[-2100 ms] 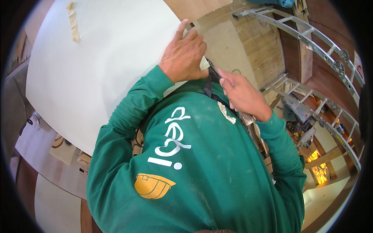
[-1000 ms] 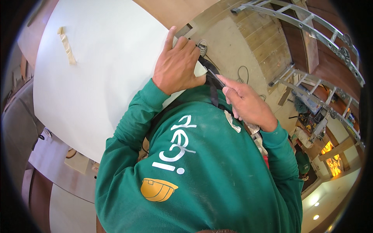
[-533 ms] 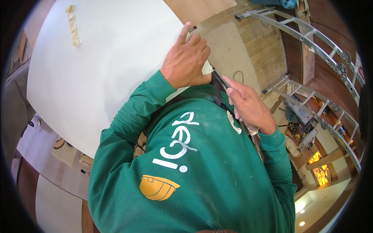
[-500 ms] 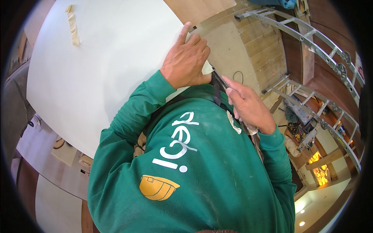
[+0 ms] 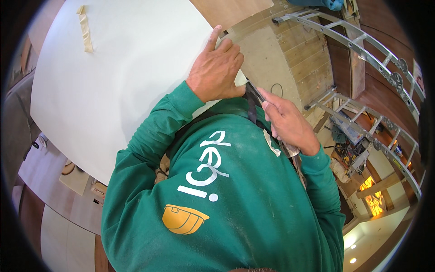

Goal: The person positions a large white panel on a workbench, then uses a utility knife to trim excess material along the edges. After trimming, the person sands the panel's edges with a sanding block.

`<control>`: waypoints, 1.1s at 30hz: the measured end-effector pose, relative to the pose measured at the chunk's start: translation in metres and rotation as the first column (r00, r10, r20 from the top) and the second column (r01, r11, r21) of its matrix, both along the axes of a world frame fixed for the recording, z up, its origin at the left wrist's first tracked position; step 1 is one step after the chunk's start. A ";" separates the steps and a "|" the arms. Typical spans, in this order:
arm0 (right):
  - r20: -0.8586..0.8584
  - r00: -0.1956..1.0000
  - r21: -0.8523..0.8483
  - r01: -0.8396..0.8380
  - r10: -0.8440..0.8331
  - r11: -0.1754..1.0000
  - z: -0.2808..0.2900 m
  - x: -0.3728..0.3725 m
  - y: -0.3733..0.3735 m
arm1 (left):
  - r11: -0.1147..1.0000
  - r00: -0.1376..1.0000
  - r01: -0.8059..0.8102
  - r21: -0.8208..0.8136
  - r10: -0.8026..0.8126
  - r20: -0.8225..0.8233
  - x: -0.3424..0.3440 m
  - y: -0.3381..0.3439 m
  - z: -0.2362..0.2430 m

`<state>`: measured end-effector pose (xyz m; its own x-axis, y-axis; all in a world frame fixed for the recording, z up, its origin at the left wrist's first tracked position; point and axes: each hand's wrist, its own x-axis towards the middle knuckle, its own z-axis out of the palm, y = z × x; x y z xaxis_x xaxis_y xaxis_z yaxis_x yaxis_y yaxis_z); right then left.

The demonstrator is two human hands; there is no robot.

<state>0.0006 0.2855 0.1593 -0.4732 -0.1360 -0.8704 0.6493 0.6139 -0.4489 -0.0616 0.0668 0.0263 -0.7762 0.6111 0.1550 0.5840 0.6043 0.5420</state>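
A large white sheet (image 5: 149,59) spreads across the left, its edge running down to my waist. Over that edge lies my left hand (image 5: 216,68), index finger straight, the other fingers bent round the rim and the thumb spread low near the corner. My right hand (image 5: 287,119) is closed round a slim, dark metal tool (image 5: 255,89). The tool's narrow end points up-left and comes close to the sheet's edge beside my left thumb; whether it touches cannot be made out. Its handle is mostly hidden in my palm, so its exact kind is unclear.
Masking tape (image 5: 84,29) sticks to the sheet at upper left. A brown board (image 5: 233,13) lies beyond. Two metal ladder sections (image 5: 358,38) stand at right, with a pile of tools (image 5: 353,147) near the lower one. A thin cable (image 5: 277,87) curls on the floor.
The tool's end shows a little differently by the sheet's edge, with my right hand shifted very slightly left. My left hand keeps its place on the rim.
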 end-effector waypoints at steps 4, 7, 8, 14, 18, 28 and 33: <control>0.043 0.999 0.001 0.029 -0.029 1.000 0.000 -0.004 -0.001 | 0.999 1.000 0.019 -0.049 -0.019 0.005 -0.001 -0.001 0.003; 0.069 0.997 0.027 -0.020 0.018 0.999 0.002 -0.011 -0.003 | 0.998 0.999 0.027 -0.049 -0.025 0.033 0.000 0.000 0.002; 0.074 0.996 0.041 -0.054 0.051 0.998 0.002 -0.013 -0.003 | 0.999 0.999 0.023 -0.032 -0.022 0.033 0.000 0.000 0.001; -0.011 1.000 -0.001 -0.009 0.009 1.000 -0.032 -0.009 -0.009 | 0.999 0.999 0.022 -0.037 -0.020 0.048 -0.001 0.000 -0.001; 0.132 0.991 0.017 0.015 -0.017 1.000 -0.054 -0.011 -0.017 | 0.999 0.998 0.014 -0.038 -0.012 0.061 0.001 0.002 0.002; 0.161 0.972 -0.043 0.181 -0.172 0.983 -0.010 -0.004 0.010 | 0.999 0.997 -0.010 0.033 0.007 0.076 -0.003 0.004 0.002; 0.131 0.984 -0.036 0.125 -0.119 0.992 -0.004 -0.006 0.007 | 1.000 0.999 -0.022 0.021 0.021 0.046 -0.003 0.005 0.002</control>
<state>-0.0051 0.2928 0.1552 -0.3734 -0.1231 -0.9195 0.7721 0.5081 -0.3816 -0.0651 0.0715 0.0285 -0.7957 0.5910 0.1323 0.5454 0.6043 0.5808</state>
